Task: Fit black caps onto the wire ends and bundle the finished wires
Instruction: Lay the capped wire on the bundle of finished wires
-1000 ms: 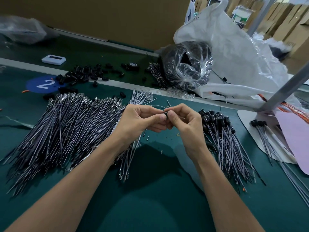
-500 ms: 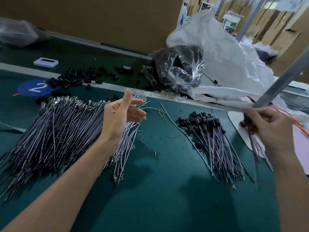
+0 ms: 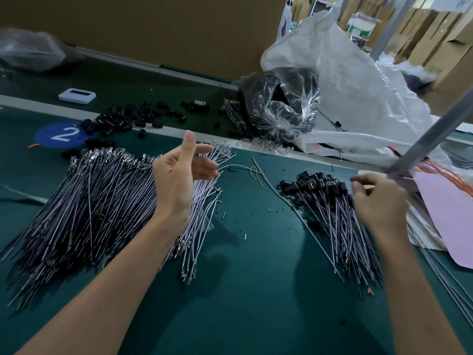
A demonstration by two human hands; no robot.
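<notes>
A big pile of uncapped grey wires [image 3: 89, 201] lies on the left of the green table [image 3: 256, 290]. My left hand [image 3: 181, 175] hovers over the pile's right edge, fingers relaxed, thumb up, palm empty. A smaller pile of wires with black caps [image 3: 330, 201] lies to the right. My right hand [image 3: 378, 201] is at that pile's right edge with its back to the camera and fingers curled; I cannot tell if it holds anything. Loose black caps [image 3: 122, 119] are scattered at the back left.
A clear bag of black parts [image 3: 281, 106] and a white sack [image 3: 358, 85] stand behind. A slanted metal pole [image 3: 435, 129], a pink sheet [image 3: 448, 213] and orange wires [image 3: 455, 172] crowd the right. A single grey wire [image 3: 294, 208] lies mid-table. A white device [image 3: 76, 95] sits back left.
My hands, joined at the centre on one wire end a second ago, have parted. The right hand swung to the far right and has come back toward the capped pile; the left opened.
</notes>
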